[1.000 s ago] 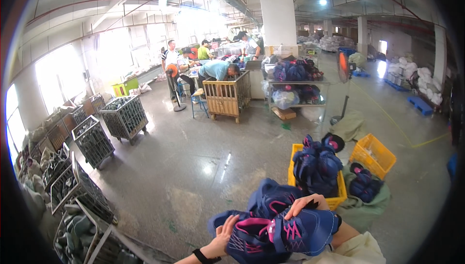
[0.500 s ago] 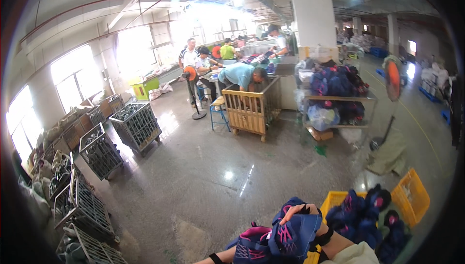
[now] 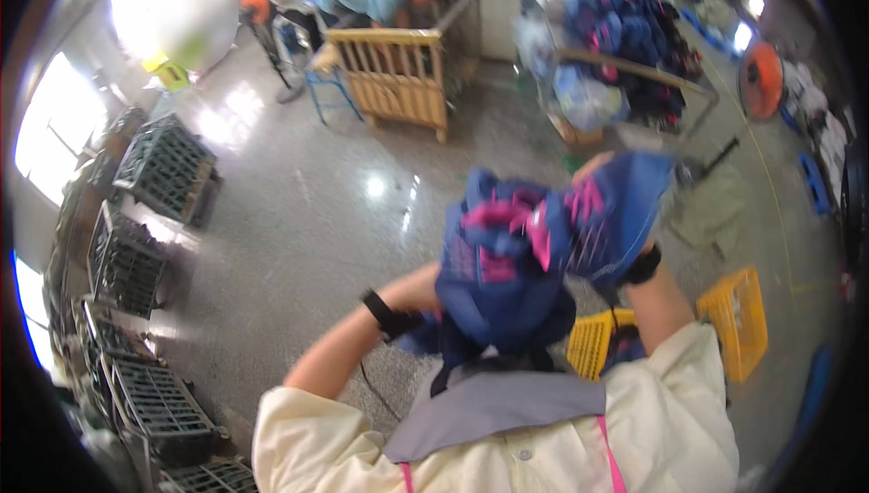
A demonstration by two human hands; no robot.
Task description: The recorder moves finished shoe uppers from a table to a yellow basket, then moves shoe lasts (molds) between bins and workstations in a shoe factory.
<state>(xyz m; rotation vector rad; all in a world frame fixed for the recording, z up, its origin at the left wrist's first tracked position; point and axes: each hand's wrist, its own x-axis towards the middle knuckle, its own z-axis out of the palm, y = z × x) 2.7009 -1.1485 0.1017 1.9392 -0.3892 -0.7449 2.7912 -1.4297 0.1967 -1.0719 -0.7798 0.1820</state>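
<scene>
Brightly, the grey floor [image 3: 317, 239] (glossy) gleams — beyond navy shoes [image 3: 502, 289].

Shoe uppers [image 3: 507, 294] are near, in the middle; one crate [image 3: 588, 348] lies to their right, another crate [image 3: 747, 330] farther right. Trolleys [image 3: 167, 167] line the left. Far off, a cart [image 3: 394, 81] stands between a stool [image 3: 335, 99] on its left and a loaded rack [image 3: 625, 68] on its right.

Left grip [image 3: 420, 287] and right grip [image 3: 593, 168] hold blurred navy shoe uppers [image 3: 502, 285], seemingly several together
</scene>
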